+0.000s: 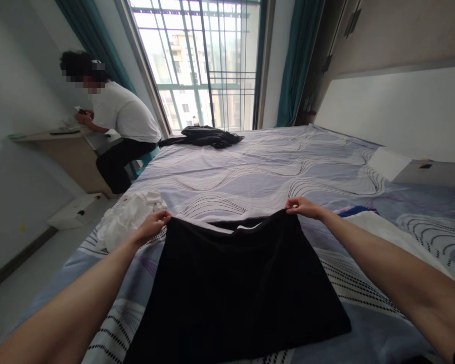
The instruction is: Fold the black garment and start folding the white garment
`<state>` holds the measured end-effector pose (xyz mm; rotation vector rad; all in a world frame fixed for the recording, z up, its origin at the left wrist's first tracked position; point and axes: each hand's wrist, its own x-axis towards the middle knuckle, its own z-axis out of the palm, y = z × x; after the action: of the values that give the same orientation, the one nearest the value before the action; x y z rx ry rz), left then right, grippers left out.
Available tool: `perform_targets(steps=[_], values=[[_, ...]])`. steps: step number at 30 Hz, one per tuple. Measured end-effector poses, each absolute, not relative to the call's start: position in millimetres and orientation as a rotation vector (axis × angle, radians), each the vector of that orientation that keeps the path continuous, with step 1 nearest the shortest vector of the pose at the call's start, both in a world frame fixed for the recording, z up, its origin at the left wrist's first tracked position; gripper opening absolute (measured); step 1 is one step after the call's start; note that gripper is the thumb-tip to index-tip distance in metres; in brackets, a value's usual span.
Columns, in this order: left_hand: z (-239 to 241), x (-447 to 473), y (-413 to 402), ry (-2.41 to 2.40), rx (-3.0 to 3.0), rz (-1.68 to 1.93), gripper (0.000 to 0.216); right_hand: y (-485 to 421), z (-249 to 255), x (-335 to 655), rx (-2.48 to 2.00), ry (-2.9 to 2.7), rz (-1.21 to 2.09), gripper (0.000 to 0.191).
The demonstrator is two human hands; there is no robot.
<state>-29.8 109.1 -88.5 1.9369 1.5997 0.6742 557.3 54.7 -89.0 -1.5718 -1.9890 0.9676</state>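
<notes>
A black skirt [235, 283] is stretched out above the patterned bed, its waist edge facing away from me. Pinched in my left hand [153, 225] is the left corner of the waist. My right hand [302, 208] grips the opposite corner, thumb and fingers closed on the cloth. Between the hands the waist sags a little, and a pale strip of its inner side shows. The lower part spreads toward me, and its near left end runs out of view. Just beyond my left hand lies a crumpled white cloth [127, 217].
Dark clothes [205, 136] lie at the bed's [258, 172] far end, by the window. White cloth [382, 230] lies right of my right arm. A white box [420, 169] rests by the headboard. At left, a person [125, 111] sits at a desk [56, 136]; another box [78, 210] is on the floor.
</notes>
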Motion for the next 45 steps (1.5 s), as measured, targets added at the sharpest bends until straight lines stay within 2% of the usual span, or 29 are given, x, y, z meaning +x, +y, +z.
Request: perform_targets(steps=[5,9,13,15,19,21,23,25,27,30,37,41,45], values=[[-90,-38,103,1.487,1.723,0.765,0.057,50,-93,570,-1.642,-1.932,1.198,0.038],[-83,-38,99,1.5,1.719,0.541,0.065,52,-93,575,-1.836,-2.045,1.122,0.028],[-73,-41,104,1.526,1.822,0.491,0.058,56,-90,582,-1.798,-2.07,1.008,0.039],[-70,-42,111,1.686,1.842,0.555,0.052,58,-88,581,-1.8,-2.063,0.865,0.043],[-73,-2,114,2.151,1.795,0.594,0.039,53,-87,544,-2.168,-1.834,0.336,0.033],[-83,46,98,2.206,1.928,0.72,0.047,40,-92,498,-2.207,-1.68,0.071,0.047],[-101,103,71,1.954,2.33,0.796,0.053,19,-104,439,-2.056,-1.756,-0.029,0.061],[-123,149,39,1.528,2.643,0.634,0.057,-6,-121,383,-1.794,-2.068,0.126,0.067],[-142,168,12,1.457,2.666,0.424,0.057,-27,-139,349,-1.681,-2.247,0.291,0.065],[-151,143,-9,1.705,2.511,0.199,0.06,-43,-153,351,-1.849,-2.209,0.356,0.065],[-140,12,-53,2.131,2.228,0.005,0.063,-66,-158,462,-2.367,-1.861,0.164,0.061],[-151,-31,-96,2.174,2.184,0.162,0.062,-92,-156,485,-2.452,-1.832,0.169,0.059],[-144,-26,-132,2.008,2.354,0.599,0.075,-129,-139,466,-2.362,-1.905,0.201,0.064]])
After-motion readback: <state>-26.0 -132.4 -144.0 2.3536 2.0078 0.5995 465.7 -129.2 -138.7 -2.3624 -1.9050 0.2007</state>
